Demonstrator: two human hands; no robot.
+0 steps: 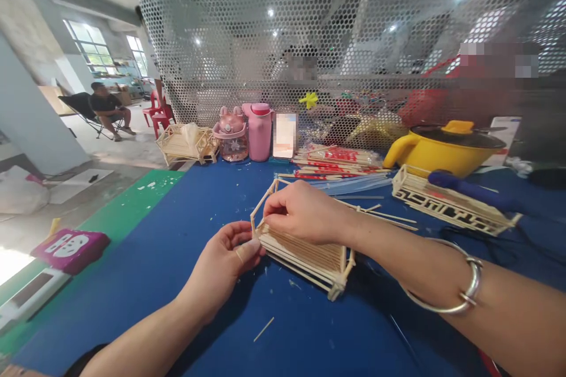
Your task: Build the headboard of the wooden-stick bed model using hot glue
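Note:
A small model of thin wooden sticks [305,253] sits at the middle of the blue table, with a slatted base and raised frames at its ends. My left hand [227,256] pinches its left corner between thumb and fingers. Over the model's left end reaches my right hand [298,212], its fingers closed near the upright sticks; whatever lies between those fingertips is hidden. A silver bangle [471,285] circles my right forearm. One loose stick [264,329] lies on the table nearer to me.
Behind stand another stick model [183,144], a pink bottle [260,132], a phone [285,136], stick bundles [336,159] and a yellow pot [442,150]. A stick structure [451,203] with a blue-handled tool [473,191] is right. A purple box [73,249] lies left. A person [108,106] sits far off.

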